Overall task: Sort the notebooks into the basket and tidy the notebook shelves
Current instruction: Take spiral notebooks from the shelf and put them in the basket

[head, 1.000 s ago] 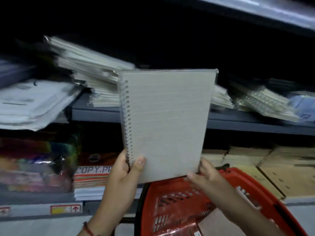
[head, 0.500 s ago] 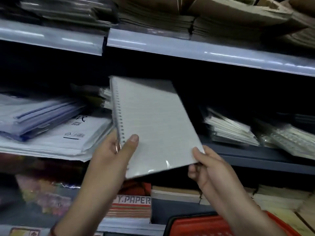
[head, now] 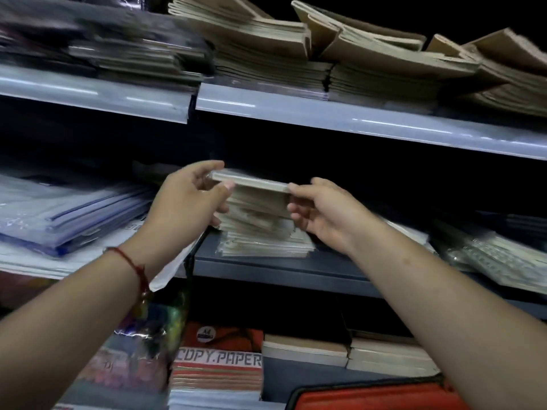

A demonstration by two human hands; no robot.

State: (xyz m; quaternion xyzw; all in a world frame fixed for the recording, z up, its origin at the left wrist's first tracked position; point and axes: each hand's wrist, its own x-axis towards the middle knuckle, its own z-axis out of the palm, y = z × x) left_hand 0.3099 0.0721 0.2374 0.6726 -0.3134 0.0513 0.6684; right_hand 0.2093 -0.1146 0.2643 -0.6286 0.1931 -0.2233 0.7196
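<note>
A grey spiral notebook (head: 251,181) lies flat and edge-on at the top of a notebook stack (head: 260,229) on the middle shelf (head: 266,266). My left hand (head: 192,199) pinches its left end between thumb and fingers. My right hand (head: 321,211) touches its right end with the fingertips, the other fingers curled below. The red basket (head: 384,396) shows only its rim at the bottom right, below my right forearm.
Blue and white plastic folders (head: 65,220) fill the middle shelf's left. Wrapped spiral notebooks (head: 497,255) lie at its right. Brown notebook piles (head: 340,57) crowd the top shelf. Copy paper packs (head: 217,371) and notebook stacks (head: 349,353) sit on the bottom shelf.
The notebook went from upright in front of me to flat on the middle-shelf stack. Both hands moved up and forward with it. The view tilted upward, leaving the basket at the bottom edge.
</note>
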